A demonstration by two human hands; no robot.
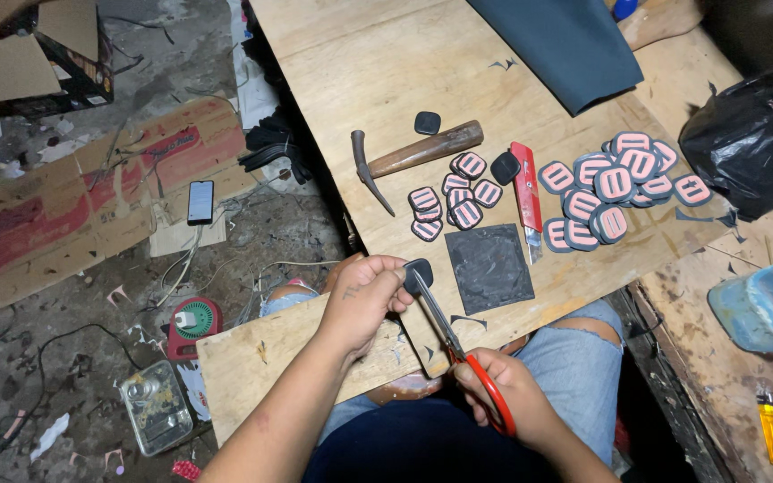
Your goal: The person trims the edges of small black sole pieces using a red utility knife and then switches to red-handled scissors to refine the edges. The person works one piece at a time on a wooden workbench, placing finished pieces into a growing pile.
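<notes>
My left hand (361, 300) pinches a small black rubber piece (420, 271) with rounded corners at the near edge of the wooden board (360, 72). My right hand (505, 394) grips red-handled scissors (458, 349), whose blades point up to the rubber piece and touch its edge. Just right of the piece lies a square black rubber sheet (488, 266). Beyond it sit a small cluster of pink-and-black striped pads (454, 199) and a bigger heap of them (615, 183) further right.
A hammer (409, 156), a red utility knife (526, 197) and two loose black pieces (505, 167) lie on the board. Dark fabric (565, 45) is at the back, a black plastic bag (753, 134) right. A phone (199, 201) rests on floor cardboard at left.
</notes>
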